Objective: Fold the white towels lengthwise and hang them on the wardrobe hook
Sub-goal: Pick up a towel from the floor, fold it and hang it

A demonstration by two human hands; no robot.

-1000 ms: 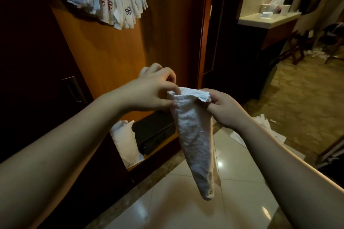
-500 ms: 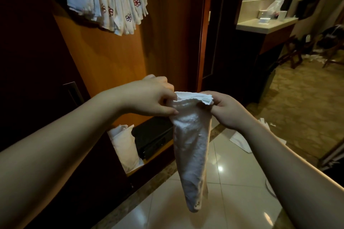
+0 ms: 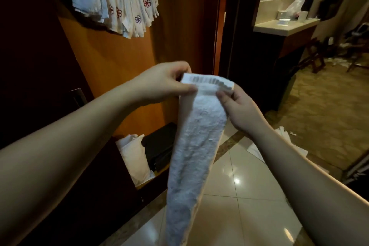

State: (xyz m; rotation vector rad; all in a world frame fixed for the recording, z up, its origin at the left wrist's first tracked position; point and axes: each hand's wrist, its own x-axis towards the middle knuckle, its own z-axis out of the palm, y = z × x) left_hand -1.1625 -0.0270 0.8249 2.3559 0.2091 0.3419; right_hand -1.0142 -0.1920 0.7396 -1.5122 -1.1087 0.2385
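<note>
Pinching towel (image 3: 196, 146) top corners | left hand (image 3: 165, 83) | right hand (image 3: 237, 109) | fingers curled

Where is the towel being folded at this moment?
Head view, centre: the towel hangs down over the tiled floor, its top edge pinched by the left hand and right hand, before the wardrobe.

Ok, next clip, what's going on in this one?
A person is holding a white towel up in front of an open wardrobe. The left hand and right hand each pinch a top corner, and the towel hangs down as a narrow, lengthwise strip. It is not hung yet. A bunch of towels already hangs at the upper left of the wardrobe.
</note>
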